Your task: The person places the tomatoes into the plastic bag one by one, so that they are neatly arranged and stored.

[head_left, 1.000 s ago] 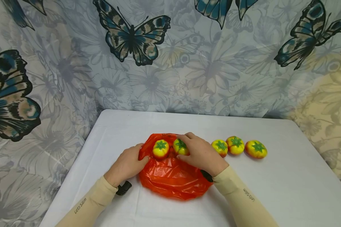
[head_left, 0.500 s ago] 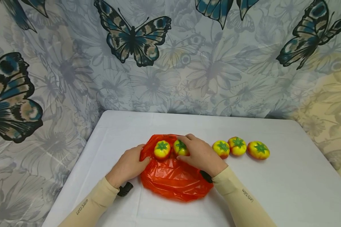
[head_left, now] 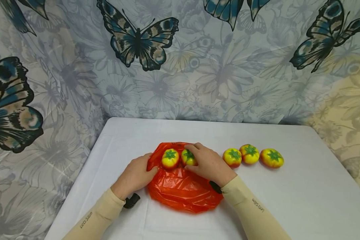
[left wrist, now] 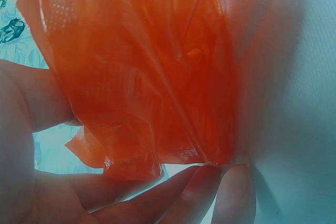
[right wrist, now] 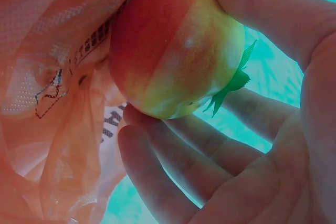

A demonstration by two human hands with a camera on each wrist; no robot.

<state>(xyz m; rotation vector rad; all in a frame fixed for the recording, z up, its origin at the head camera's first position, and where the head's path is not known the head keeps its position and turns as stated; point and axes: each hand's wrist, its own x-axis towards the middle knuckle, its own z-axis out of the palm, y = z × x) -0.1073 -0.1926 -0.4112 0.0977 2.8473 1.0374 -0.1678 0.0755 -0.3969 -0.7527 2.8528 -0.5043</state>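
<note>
A red plastic bag [head_left: 183, 190] lies spread on the table, its open mouth toward the far side. At its left edge my left hand [head_left: 136, 171] holds the plastic between thumb and fingers; the left wrist view shows the bag [left wrist: 142, 72] in the grasp. One yellow-red tomato [head_left: 170, 159] with a green star-shaped calyx sits at the bag's mouth. Beside it, my right hand [head_left: 210, 163] grips a second tomato [head_left: 188, 158], partly hidden by the fingers. In the right wrist view this tomato [right wrist: 173, 51] sits between thumb and fingertips, against the plastic.
Three similar tomatoes stand in a row right of the bag: a near one [head_left: 232, 158], a middle one [head_left: 249, 154] and an outer one [head_left: 271, 158]. A white cloth covers the table [head_left: 303, 193]. Behind it hangs a butterfly-patterned curtain [head_left: 222, 73].
My right hand and its tomato have shifted very slightly left, nearer the other tomato in the bag. The left hand keeps its place on the bag's edge.
</note>
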